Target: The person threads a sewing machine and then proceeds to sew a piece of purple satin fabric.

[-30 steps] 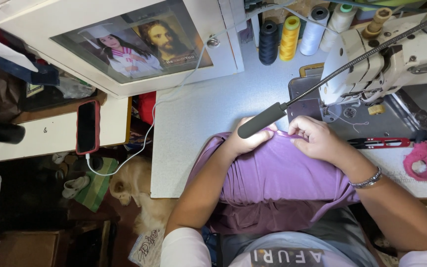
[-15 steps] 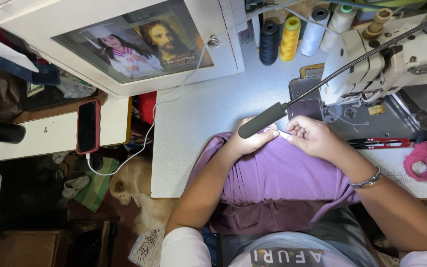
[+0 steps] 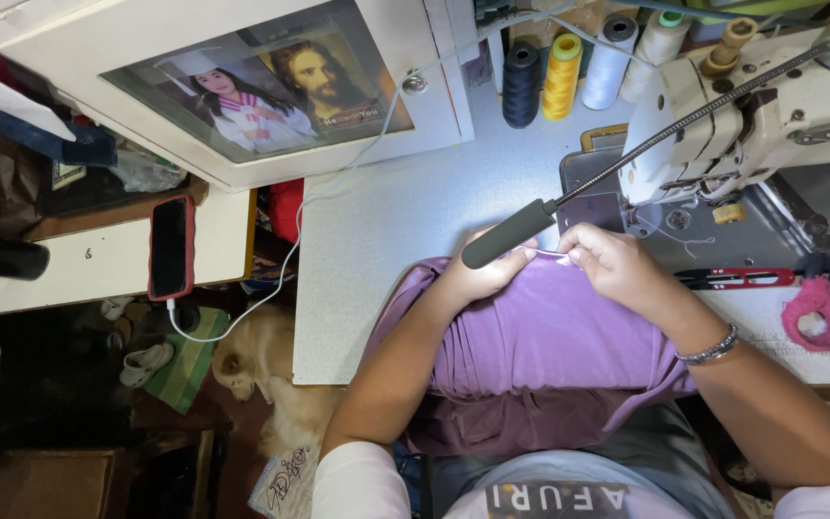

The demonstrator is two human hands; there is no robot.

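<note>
Nothing has shifted: both hands' grip, left hand (image 3: 480, 277) and right hand (image 3: 617, 267), stays pinched on purple fabric (image 3: 549, 336) atop the pale sewing table (image 3: 377, 250).

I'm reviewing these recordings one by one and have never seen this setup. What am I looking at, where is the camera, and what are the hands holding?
The camera is worn on the person's head and looks down at a white sewing table. The left hand and right hand pinch the edge of a purple fabric in front of a cream sewing machine. A grey lamp head on a flexible arm hangs over the hands. Thread cones stand behind, red snips lie to the right, and a phone charges on a side shelf.
</note>
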